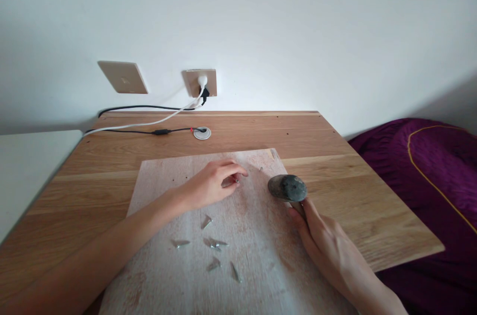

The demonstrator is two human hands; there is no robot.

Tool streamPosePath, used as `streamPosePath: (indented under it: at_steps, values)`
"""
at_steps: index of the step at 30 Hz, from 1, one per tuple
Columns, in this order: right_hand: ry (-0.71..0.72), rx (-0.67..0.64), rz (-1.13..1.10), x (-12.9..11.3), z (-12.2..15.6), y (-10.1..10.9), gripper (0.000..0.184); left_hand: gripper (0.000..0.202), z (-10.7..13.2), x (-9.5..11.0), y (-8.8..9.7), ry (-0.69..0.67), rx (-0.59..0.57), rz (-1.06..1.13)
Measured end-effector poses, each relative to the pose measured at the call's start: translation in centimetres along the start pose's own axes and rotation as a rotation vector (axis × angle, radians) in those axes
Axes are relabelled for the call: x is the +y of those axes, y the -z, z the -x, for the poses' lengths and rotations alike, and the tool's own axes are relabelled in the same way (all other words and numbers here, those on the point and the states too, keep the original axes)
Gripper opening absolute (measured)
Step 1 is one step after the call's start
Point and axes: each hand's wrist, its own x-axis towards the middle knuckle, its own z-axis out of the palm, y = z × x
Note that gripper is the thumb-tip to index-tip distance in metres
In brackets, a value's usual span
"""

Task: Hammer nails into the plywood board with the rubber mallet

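The left hand [210,187] lay on the pale, scuffed wooden board [167,171] near its far edge. Its fingers [238,172] were pinched together on a small grey metal nail [236,181], most of which the fingertips hid. The right hand [328,245] was clenched round the handle of a dark round-headed metal hammer [287,188]. The hammer's head sat at the board's right edge, near the nail but apart from it; whether the head touched the board could not be told. A scatter of loose silver nails [214,244] lay flat on the middle of the board, between the two forearms. The board rested on the light brown wooden desk [335,156], reaching to its near edge. Along the desk's far edge a white cable [149,122] ran up to a beige wall socket [201,82]. A purple blanket [428,166] lay beyond the desk's right edge.
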Motion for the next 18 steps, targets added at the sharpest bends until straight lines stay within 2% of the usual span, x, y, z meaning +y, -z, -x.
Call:
streamPosePath:
  at_steps: [3, 8, 18]
  values:
    - [-0.003, 0.005, -0.010, 0.13, 0.02, -0.10, 0.040, 0.029, 0.08, 0.00, -0.04, 0.056, -0.009, 0.056]
    - [-0.012, 0.001, -0.031, -0.13, -0.01, 0.12, 0.034, 0.026, 0.15, -0.21, -0.12, 0.156, -0.029, 0.169]
    - [-0.013, -0.018, -0.037, -0.21, -0.10, 0.22, 0.033, 0.023, 0.03, -0.03, 0.06, 0.144, -0.020, 0.094]
